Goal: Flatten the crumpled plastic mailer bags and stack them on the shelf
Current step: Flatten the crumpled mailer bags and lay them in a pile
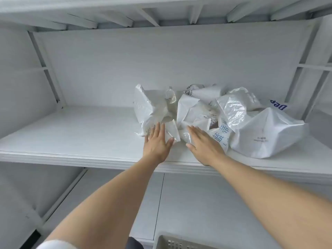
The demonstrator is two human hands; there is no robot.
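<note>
**Flattening barely begun: all bags crumpled, no stack yet**

Location: the bags (215, 115) lie in one loose heap on the shelf (71, 137), right of centre and towards its front edge. The left half of the shelf board shows nothing on it.

Heap: at least three white bags can be told apart.
- Left bag (149, 106): stands up in folds.
- Middle bag (194, 108): creased, with blue print at its front.
- Right bag (269, 133): puffed into a dome.
- Behind them, a thinner glossy bag and a scrap with blue lettering. An exact count is not possible.

Hands: both palm down, fingers straight and close together, gripping nothing.
- Left hand (158, 141): fingertips on the lower edge of the left bag, palm over the board.
- Right hand (203, 146): lies across the front of the middle bag. Whether it presses hard or only touches, I cannot tell.

Progress (judgement): no bag lies flat and no stack is visible. This looks like the first press. Every bag remains to be smoothed and piled, probably on the bare left side.

Other: the corner of a grey crate (179, 243) shows at the bottom edge, contents not visible.
</note>
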